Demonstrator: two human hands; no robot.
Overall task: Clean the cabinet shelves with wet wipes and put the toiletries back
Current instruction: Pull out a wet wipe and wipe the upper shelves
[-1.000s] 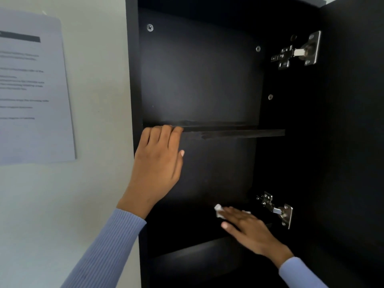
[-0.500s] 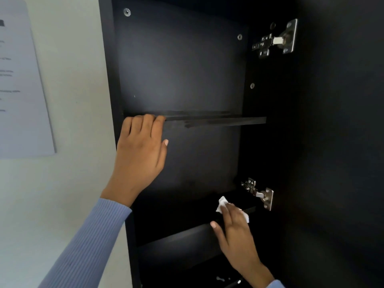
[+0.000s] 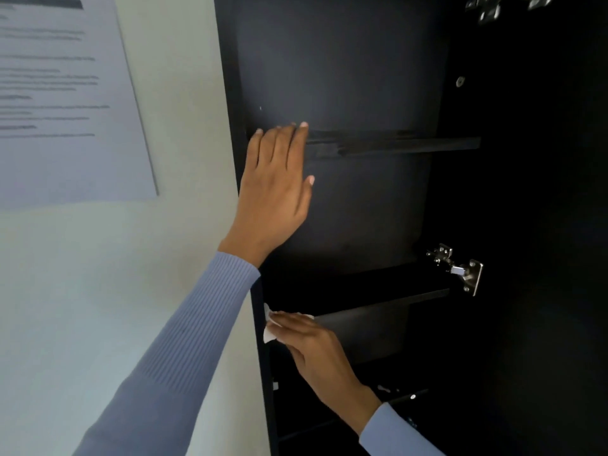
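Up close, one black cabinet (image 3: 345,67) hangs open with two bare matte shelves: an upper shelf (image 3: 411,143) and a lower shelf (image 3: 378,312). One printed sheet (image 3: 62,93) on the wall is too blurred to read. Left hand (image 3: 276,189) rests flat, grip released, fingertips on the upper shelf's edge. Right hand (image 3: 312,350) presses one crumpled white wet wipe (image 3: 268,335) against the lower shelf's left end.

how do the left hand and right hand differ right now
The left hand is raised, fingers straight, touching the upper shelf and holding nothing. The right hand is lower, at the lower shelf, pressing a white wet wipe against its left end. Both wear blue ribbed sleeves.
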